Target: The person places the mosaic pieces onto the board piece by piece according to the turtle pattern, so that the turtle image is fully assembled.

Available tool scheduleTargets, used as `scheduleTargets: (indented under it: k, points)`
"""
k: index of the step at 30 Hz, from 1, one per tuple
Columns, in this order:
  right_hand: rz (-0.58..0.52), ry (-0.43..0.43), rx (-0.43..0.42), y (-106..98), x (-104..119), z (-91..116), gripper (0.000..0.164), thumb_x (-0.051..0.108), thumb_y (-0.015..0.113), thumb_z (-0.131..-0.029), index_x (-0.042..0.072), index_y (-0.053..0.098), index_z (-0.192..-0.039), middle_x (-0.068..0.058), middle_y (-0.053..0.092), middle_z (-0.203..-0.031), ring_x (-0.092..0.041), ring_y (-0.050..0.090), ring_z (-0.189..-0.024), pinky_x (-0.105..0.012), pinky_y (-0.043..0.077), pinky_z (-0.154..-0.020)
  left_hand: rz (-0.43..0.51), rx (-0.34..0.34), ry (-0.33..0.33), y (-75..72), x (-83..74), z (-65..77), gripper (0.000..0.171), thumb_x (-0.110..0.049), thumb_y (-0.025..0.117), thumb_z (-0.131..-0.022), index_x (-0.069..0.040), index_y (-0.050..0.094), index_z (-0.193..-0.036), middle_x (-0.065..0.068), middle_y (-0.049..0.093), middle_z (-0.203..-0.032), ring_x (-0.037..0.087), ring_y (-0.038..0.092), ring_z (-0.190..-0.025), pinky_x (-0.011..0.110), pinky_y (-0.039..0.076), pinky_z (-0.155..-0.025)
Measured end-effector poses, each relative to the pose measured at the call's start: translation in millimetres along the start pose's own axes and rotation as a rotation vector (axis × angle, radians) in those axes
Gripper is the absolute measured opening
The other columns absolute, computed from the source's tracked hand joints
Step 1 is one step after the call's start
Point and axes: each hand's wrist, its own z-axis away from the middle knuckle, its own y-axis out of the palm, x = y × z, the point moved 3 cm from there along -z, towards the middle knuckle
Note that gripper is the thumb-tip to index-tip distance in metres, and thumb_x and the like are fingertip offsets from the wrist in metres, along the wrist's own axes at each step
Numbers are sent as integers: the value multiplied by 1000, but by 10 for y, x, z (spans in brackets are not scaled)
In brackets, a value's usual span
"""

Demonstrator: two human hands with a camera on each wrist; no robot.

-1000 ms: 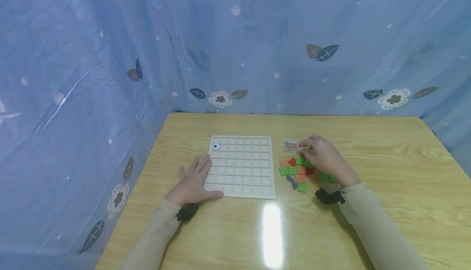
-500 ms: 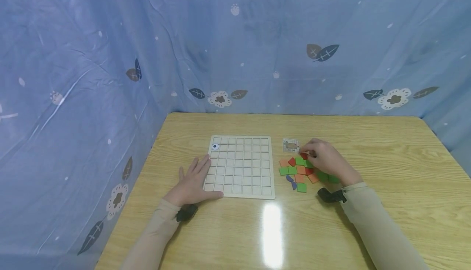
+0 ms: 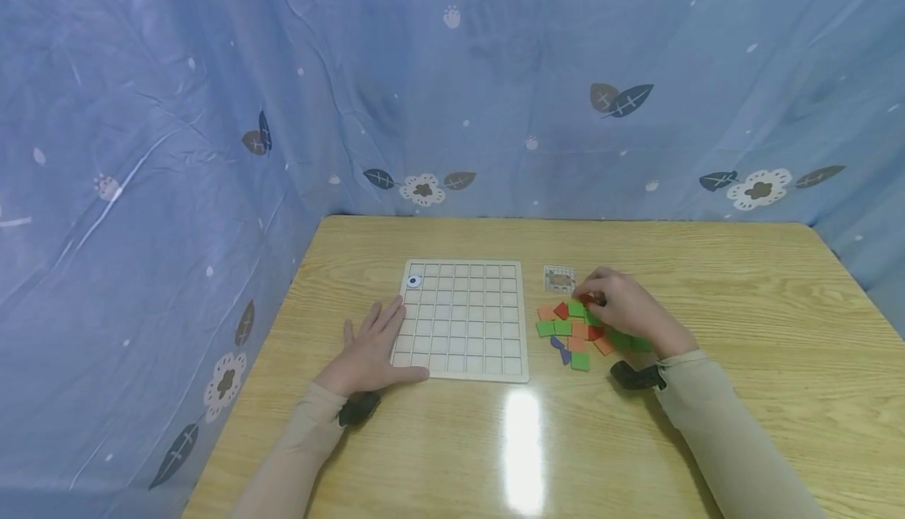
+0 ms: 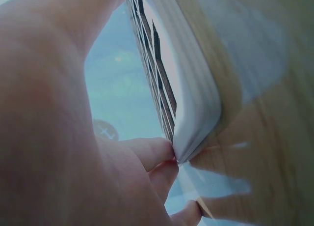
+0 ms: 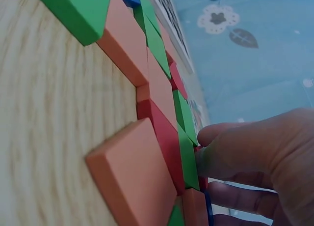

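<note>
My left hand (image 3: 368,354) lies spread along the left side of a pale gridded board (image 3: 459,323), thumb at its front edge. The left wrist view shows fingertips right at the corner of the board (image 4: 196,108). A round eye tile (image 3: 414,281) sits in the board's upper left. My right hand (image 3: 625,307) pinches a red tile (image 3: 586,299) at the back of a cluster of coloured tiles. In the right wrist view, thumb and fingers hide most of that piece, beside a green tile (image 5: 187,159) and an orange tile (image 5: 135,174).
A small picture card (image 3: 559,278) lies behind the cluster, right of the board. Among the loose pieces are a green tile (image 3: 580,361), an orange tile (image 3: 577,344) and a blue bow-like shape (image 3: 560,349). Patterned blue curtain (image 3: 530,111) hangs beyond the wooden table (image 3: 742,307).
My right hand has drawn back slightly from the card, uncovering its right end. The red tile at its fingertips has shifted a little right and turned. The left hand stays put.
</note>
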Motion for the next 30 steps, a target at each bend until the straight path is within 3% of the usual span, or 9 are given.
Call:
scheduleTargets:
  k: [9,18,30]
  points:
    - [30,-9,-28,12,9,-22,19,-3,70,-91,6,79,-106,-12,72,-109,-25,68,-91,-43,57,-78,-9,-4,4,-19,-6,-5,123,-74,74,-80,-5,20,-166,7,9,-177,46,6,-161,85,1,-113]
    - [20,25,-14,17,-20,-32,18,0,69,-92,8,79,-104,-11,70,-108,-20,60,-84,-38,53,-73,-17,-1,-1,-9,16,-13,124,-75,73,-80,-5,19,-167,8,8,-177,46,6,-161,85,1,-113]
    - [-24,42,-68,29,21,-32,15,2,69,-91,11,78,-100,-6,64,-101,-18,51,-78,-31,45,-67,-11,7,-12,4,5,10,124,-76,72,-80,-6,18,-167,7,7,-177,44,4,-161,84,0,-114]
